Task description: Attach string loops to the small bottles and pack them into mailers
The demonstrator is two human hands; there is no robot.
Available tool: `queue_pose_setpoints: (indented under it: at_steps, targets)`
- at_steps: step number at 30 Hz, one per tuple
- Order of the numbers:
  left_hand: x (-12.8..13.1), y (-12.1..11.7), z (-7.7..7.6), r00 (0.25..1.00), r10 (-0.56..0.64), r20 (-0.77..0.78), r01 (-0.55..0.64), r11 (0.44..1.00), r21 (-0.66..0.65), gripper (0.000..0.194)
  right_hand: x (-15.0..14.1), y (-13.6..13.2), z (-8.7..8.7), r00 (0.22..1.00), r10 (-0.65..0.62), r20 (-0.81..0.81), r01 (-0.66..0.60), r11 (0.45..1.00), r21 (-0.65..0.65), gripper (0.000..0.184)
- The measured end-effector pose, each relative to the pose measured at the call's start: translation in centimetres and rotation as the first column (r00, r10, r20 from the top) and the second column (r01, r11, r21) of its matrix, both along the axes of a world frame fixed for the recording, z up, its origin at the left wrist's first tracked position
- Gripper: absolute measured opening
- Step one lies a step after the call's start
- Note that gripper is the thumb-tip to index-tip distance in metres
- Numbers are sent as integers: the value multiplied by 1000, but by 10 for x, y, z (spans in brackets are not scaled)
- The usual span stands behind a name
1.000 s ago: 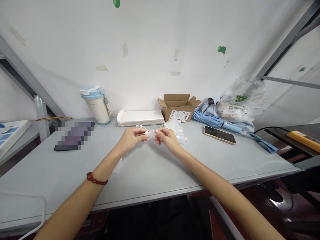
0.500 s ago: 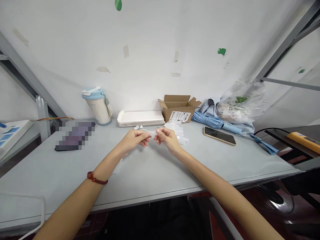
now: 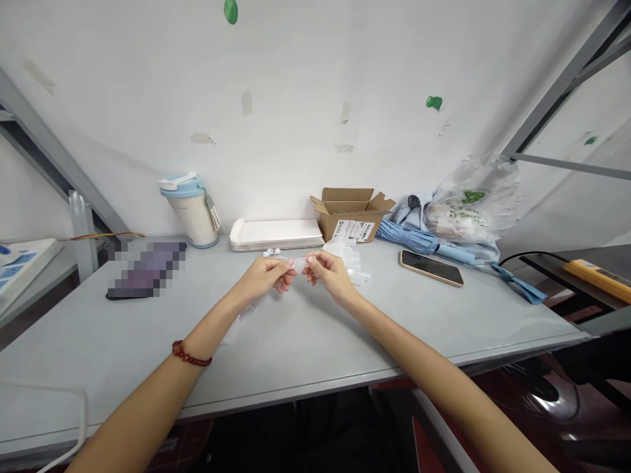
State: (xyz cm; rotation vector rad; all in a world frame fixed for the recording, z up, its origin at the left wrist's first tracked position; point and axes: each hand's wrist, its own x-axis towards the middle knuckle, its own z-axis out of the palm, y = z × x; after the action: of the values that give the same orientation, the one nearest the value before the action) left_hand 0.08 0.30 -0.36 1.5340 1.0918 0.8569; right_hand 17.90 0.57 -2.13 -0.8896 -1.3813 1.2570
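Note:
My left hand (image 3: 270, 272) and my right hand (image 3: 325, 270) come close together above the middle of the table. Thumb and fingers of each pinch a small clear plastic piece (image 3: 300, 263) stretched between them. It looks like a little bag, though its kind is hard to make out. Just behind my right hand lies a pile of clear plastic pieces (image 3: 359, 276), partly hidden by that hand. A small white item with dark marks (image 3: 271, 251) rests behind my left hand. More clear plastic (image 3: 231, 330) shows beside my left forearm.
Along the wall stand a tumbler (image 3: 193, 213), a stack of white envelopes (image 3: 276, 234) and an open cardboard box (image 3: 352, 226). A folded blue umbrella (image 3: 414, 238), plastic bag (image 3: 473, 203) and phone (image 3: 431, 268) lie right. A blurred dark item (image 3: 148, 269) lies left.
Both hands keep their pinch on the clear plastic piece and have barely moved. The whole view has shifted very slightly.

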Motion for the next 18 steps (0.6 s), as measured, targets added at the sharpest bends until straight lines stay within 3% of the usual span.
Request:
queue_pose_setpoints:
  at_steps: [4,9,11,14,18]
  targets:
    - [1,-4,4,996,-16,-91,32,984,175,36,2,1,-1,999,-9,42,9,1000,-5,40]
    - [5,-8,5,970,110,-218,-11,913,407,29,3,3,-3,999,-22,49,24,999,-35,42]
    - [6,-8,4,972,104,-209,-19,928,372,28,3,3,-3,999,-23,28,25,998,-51,43]
    - [6,-5,2,991,13,-133,12,983,184,41,1,1,-1,1000,-13,-5,13,998,-63,42]
    - [5,-2,0,998,-9,-68,12,999,44,50,-1,-1,-1,1000,-11,27,12,999,-48,39]
